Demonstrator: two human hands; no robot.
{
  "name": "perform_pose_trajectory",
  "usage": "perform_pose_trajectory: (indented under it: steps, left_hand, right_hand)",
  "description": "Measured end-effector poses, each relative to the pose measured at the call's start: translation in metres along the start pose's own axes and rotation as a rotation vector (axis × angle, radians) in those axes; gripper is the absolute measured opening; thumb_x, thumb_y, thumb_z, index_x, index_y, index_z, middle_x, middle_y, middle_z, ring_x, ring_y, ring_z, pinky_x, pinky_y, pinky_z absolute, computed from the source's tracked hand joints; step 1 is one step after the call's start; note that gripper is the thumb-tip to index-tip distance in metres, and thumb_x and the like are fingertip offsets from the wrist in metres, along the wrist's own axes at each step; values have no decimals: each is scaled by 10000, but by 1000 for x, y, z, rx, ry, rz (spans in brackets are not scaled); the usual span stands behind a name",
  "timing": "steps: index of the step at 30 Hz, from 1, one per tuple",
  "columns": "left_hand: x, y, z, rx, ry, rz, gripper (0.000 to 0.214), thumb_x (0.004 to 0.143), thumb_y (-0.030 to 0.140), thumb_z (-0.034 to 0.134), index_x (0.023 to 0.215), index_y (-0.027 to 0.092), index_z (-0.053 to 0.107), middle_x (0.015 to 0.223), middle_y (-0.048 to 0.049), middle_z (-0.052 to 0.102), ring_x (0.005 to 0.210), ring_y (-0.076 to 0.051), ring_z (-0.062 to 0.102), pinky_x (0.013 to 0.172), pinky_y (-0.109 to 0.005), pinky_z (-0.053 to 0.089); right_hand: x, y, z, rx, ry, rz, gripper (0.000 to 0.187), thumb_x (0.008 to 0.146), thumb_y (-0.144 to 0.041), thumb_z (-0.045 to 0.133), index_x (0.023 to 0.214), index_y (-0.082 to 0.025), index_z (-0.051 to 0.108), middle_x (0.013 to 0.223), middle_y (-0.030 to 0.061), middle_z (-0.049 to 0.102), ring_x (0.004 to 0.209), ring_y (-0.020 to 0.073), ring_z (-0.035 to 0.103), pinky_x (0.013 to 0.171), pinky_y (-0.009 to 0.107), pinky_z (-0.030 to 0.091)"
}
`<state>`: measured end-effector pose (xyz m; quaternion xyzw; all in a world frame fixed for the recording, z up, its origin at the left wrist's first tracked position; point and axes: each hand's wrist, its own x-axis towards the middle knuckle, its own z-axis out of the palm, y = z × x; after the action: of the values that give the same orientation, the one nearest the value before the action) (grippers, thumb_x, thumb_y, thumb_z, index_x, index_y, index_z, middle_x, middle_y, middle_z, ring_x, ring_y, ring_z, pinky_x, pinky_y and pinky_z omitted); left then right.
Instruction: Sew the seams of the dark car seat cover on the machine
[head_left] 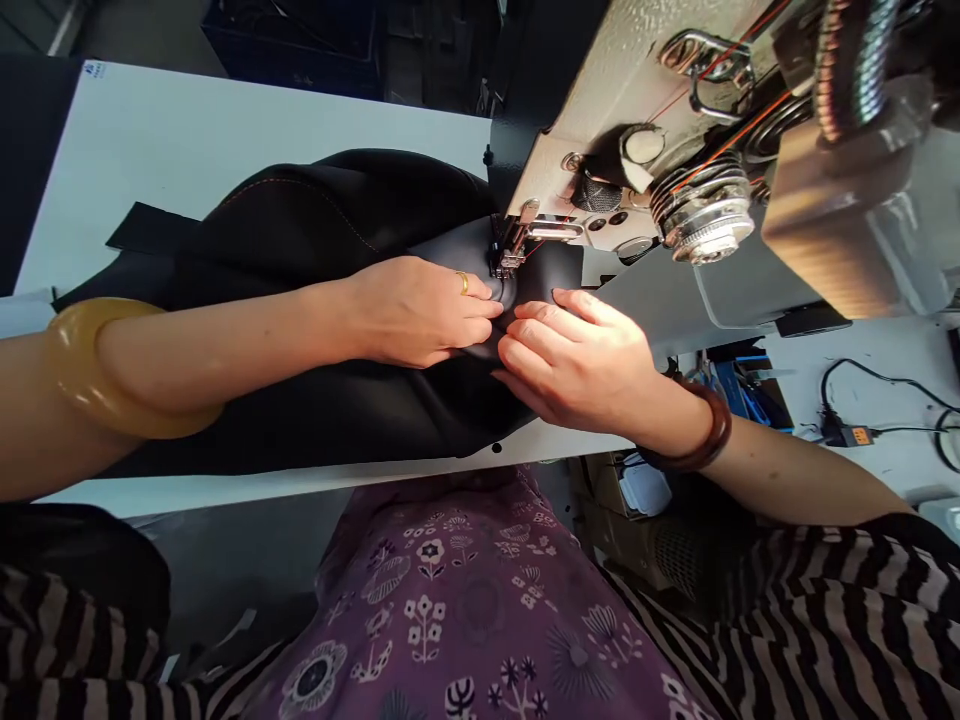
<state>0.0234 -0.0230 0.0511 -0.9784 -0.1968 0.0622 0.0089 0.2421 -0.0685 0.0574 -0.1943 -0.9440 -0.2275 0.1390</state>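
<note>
The left grip curls closed over a fold of a black cover, its fingertips just beside the presser foot of a sewing machine. The right grip stands partly open, fingers spread and pressing down on the same cover from the near side, holding no separate piece. The two grips nearly meet at the needle, with the cover gathered between them. The bulk of the cover runs left from the foot across a white surface and hangs over its near edge, a line of orange stitching curving along its top. A black strap sticks out toward the far left. A gold ring sits on the left hand, an amber bangle on that forearm, and a dark wooden bracelet on the right wrist. A striped sleeve and purple floral top fill the foreground.
</note>
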Motion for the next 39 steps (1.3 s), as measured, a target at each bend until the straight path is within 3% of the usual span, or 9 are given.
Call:
perform_pose_trajectory:
  steps: [7,13,16,23,28,31,33,35,39]
  left_hand:
    - [2,-4,-4,38,-1,-161,366,1016,447,410,1180,218,644,1196,-49,700,1197,-236,594,723,-271,515]
    - [-2,-10,2,62,101,-79,366,966,445,484,1123,176,676,1037,-70,712,1097,-248,628,999,-399,497]
    - [-7,-11,11,32,192,-42,362,978,353,442,1152,154,689,1189,-92,702,1162,-269,606,1046,-440,479]
    - [-5,-4,14,-25,166,-154,379,918,296,512,1233,192,695,1302,-91,674,1214,-270,602,1072,-415,487]
    - [-8,-7,16,-67,189,-179,405,962,391,507,1260,174,674,1301,-129,674,1243,-278,607,1122,-460,455]
    - [-15,-7,20,-104,210,-182,420,981,426,474,1241,164,676,1361,-138,641,1290,-271,593,1178,-495,402]
    - [-18,-7,21,-122,210,-177,405,977,370,440,1191,137,694,1397,-145,612,1321,-266,574,1201,-472,382]
    - [-18,-5,19,-143,171,-173,401,925,239,419,1204,132,686,1448,-122,566,1363,-246,535,1223,-429,357]
    - [-10,0,3,-204,32,-212,691,765,102,431,1448,162,513,1526,-60,472,1391,-197,500,1216,-350,362]
  right_hand:
    - [2,23,-2,17,-64,47,287,1023,-286,407,859,-179,616,853,46,679,779,171,579,730,327,409]
    - [13,18,0,109,-131,91,301,1027,-245,358,889,-167,614,845,56,644,790,172,550,727,335,378]
    - [11,7,0,82,-156,61,278,1026,-233,364,933,-163,617,853,65,641,826,181,556,738,344,375]
    - [-3,-5,3,-96,37,61,116,957,-183,535,894,-161,630,895,25,706,996,188,640,754,325,437]
    - [-12,7,10,92,172,70,236,989,-315,521,1081,-137,645,1064,79,732,1114,217,636,864,357,495]
    - [-45,9,34,411,337,372,315,998,-360,449,1157,-169,642,1166,132,705,1154,226,626,939,378,508]
    - [-68,12,61,615,325,933,338,980,-416,418,968,-187,666,964,106,724,929,215,660,846,371,521]
    - [-81,18,92,940,180,1318,383,923,-503,431,908,-186,645,919,85,703,902,207,630,866,367,511]
    - [-65,36,130,1041,170,1332,434,930,-518,408,809,-175,646,727,66,656,709,188,604,717,335,522]
